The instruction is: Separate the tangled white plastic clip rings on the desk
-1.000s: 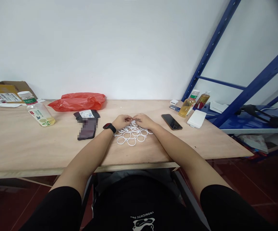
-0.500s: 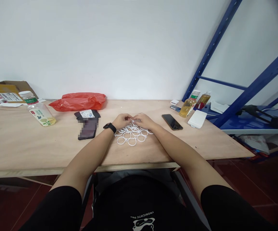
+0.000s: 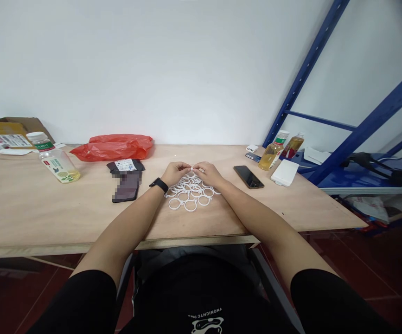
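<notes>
A pile of several white plastic rings (image 3: 190, 195) lies on the wooden table (image 3: 30, 204) in front of me. My left hand (image 3: 175, 172), with a black watch on its wrist, and my right hand (image 3: 207, 173) meet just above the far side of the pile. Both hands pinch the same white ring (image 3: 191, 169) between their fingertips, held slightly above the others.
A dark phone case (image 3: 126, 183) lies left of the rings, a red plastic bag (image 3: 115, 146) behind it. A drink bottle (image 3: 56, 162) and a cardboard box (image 3: 13, 130) sit far left. A black phone (image 3: 248, 176), a white power bank (image 3: 284, 172), two bottles (image 3: 272, 153) and blue shelving (image 3: 354, 125) stand right.
Both hands have risen a little from the pile, lifting one white ring pinched between them. Nothing else has moved.
</notes>
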Demonstrator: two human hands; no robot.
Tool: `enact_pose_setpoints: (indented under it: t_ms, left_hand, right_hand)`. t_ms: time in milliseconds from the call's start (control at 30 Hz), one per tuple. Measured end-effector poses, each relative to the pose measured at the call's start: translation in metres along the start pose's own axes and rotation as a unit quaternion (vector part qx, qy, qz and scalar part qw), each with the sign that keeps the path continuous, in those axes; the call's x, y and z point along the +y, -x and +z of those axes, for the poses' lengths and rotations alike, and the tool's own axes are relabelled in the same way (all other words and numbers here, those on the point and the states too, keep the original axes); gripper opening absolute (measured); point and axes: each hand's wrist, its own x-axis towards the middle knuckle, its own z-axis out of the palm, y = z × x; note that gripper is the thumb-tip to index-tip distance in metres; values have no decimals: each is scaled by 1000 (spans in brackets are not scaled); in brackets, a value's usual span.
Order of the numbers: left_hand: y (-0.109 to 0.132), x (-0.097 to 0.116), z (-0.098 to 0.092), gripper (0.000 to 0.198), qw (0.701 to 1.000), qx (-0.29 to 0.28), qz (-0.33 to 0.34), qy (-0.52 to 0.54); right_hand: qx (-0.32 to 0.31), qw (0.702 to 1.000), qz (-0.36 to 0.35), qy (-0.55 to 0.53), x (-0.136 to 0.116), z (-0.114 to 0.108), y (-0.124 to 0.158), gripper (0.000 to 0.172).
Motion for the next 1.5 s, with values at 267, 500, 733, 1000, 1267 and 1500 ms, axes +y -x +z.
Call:
enact_pose_setpoints:
  t_ms: [267,500,733,1000,1267,1500]
  left_hand:
    - [0,4,2,44,1000,3,-14,24]
    - [-2,5,1,45,999,-3,-24,34]
    - [-3,2,1,48,997,-9,-32,71]
    - [-3,0,0,47,992,-17,-67,107]
    - [-2,3,-2,49,988,-26,-80,133]
    - [-1,-1,2,47,994,-28,-48,92]
  right_hand:
    - [-4,999,34,-39,-1,1,-1,20]
    - [-1,1000,13,-21,-2,2,-3,21]
    - [6,1000,-30,-6,-1,4,-4,19]
    - [2,999,-49,-4,-5,3,-4,18]
    - [0,999,-54,-2,-7,1,-4,19]
    - [-12,999,-39,16,-5,2,-3,19]
